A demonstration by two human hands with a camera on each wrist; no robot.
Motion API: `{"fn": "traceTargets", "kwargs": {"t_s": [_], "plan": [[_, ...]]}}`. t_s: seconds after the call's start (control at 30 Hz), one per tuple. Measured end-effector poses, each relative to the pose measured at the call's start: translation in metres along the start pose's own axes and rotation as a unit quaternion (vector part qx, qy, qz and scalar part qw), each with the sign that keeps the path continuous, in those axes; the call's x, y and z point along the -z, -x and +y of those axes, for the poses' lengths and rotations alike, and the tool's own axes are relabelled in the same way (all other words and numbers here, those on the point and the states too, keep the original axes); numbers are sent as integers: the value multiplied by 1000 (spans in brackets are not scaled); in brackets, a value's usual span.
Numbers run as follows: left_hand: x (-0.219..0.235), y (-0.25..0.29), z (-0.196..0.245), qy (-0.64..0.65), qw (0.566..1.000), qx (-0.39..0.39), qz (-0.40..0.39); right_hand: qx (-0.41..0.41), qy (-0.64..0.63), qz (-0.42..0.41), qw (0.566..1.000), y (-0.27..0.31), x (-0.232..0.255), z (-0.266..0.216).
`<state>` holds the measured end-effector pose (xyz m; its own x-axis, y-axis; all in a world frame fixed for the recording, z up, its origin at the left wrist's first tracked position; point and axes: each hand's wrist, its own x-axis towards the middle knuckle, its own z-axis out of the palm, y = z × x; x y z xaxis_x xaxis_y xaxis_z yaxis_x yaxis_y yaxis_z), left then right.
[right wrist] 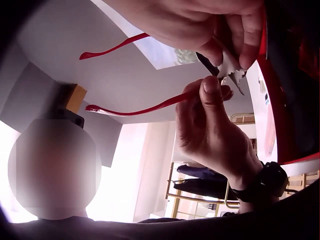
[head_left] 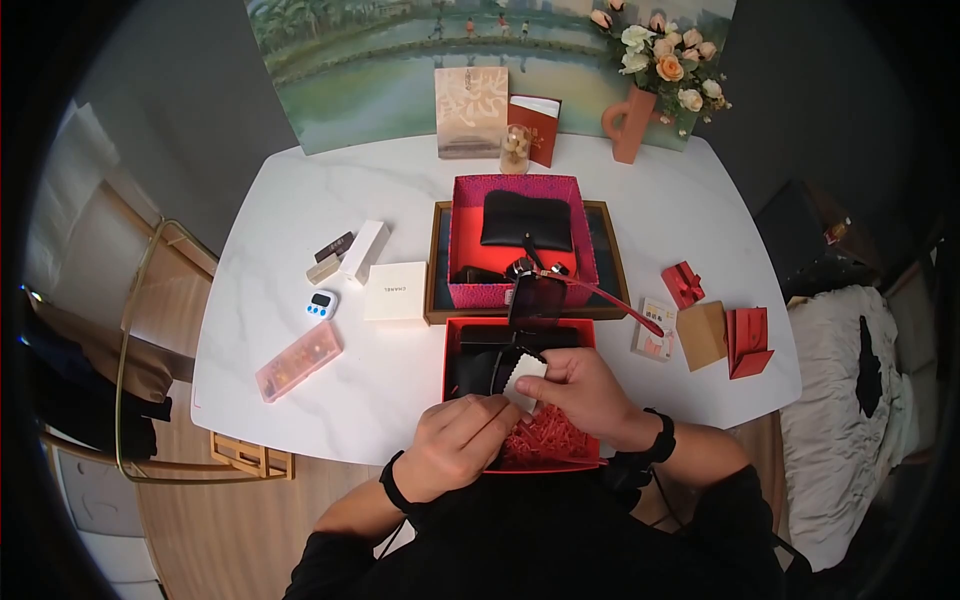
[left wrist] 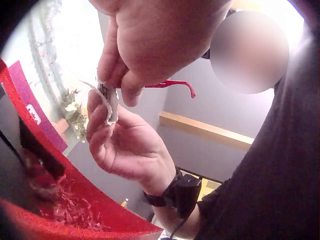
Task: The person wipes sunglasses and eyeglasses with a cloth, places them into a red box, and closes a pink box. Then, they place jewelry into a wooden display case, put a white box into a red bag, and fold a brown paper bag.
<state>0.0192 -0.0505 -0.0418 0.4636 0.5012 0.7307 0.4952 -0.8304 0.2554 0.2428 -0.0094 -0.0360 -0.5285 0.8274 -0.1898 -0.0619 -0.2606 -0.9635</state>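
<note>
Sunglasses with dark lenses and red temples (head_left: 640, 318) are held up over the open red box (head_left: 597, 345). My left hand (head_left: 460, 447) pinches them near the hinge, its thumb and fingers by a red temple (right wrist: 150, 107). Between thumb and fingers, my right hand (head_left: 592, 395) holds a small white cloth (head_left: 527, 378) with zigzag edges, folded over one lens. The other dark lens (head_left: 537, 302) shows beyond the cloth. In the left wrist view, the cloth (left wrist: 111, 112) sits between both hands. The lens under it is mostly hidden.
Red shredded paper (head_left: 545, 440) lies in the red box. Behind stands a patterned box (head_left: 585, 230) with a black pouch (head_left: 525, 220). To the left are a white box (head_left: 397, 293), a timer (head_left: 321, 304) and a pink case (head_left: 298, 362); to the right, a red gift bag (head_left: 748, 340).
</note>
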Motion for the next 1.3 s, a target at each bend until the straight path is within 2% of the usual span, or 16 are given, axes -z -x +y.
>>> {"fn": "traceTargets", "kwargs": {"t_s": [0.13,0.37,0.43,0.47,0.57,0.63,0.73,0.8,0.93,1.13,1.23,1.3], "plan": [[0,-2,1,-7,1000,-18,-5,-10,11,37,999,0,-2,6],[2,0,3,1,999,-46,-21,-7,6,25,1000,-2,0,9],[1,0,2,0,999,-42,-22,9,108,28,994,-2,2,8],[0,0,2,-1,999,-34,-15,9,108,27,994,-2,2,8],[-1,2,-4,-3,1000,-17,-12,5,80,28,996,0,2,8],[0,3,-7,-4,1000,-10,-17,43,17,-12,999,0,6,11],[2,2,-8,-6,1000,17,-16,47,53,-10,997,-1,13,18],[3,1,-7,-11,1000,20,-9,35,31,-9,999,-1,14,21],[6,-2,-4,5,1000,15,-7,0,-21,-6,1000,2,5,2],[5,3,-1,-14,1000,-18,-10,-10,43,5,999,-1,10,15],[4,1,0,-13,999,-33,-12,-20,-24,14,999,2,1,6],[3,-1,3,-13,999,-39,-4,-23,-8,23,999,2,-1,5]]}}
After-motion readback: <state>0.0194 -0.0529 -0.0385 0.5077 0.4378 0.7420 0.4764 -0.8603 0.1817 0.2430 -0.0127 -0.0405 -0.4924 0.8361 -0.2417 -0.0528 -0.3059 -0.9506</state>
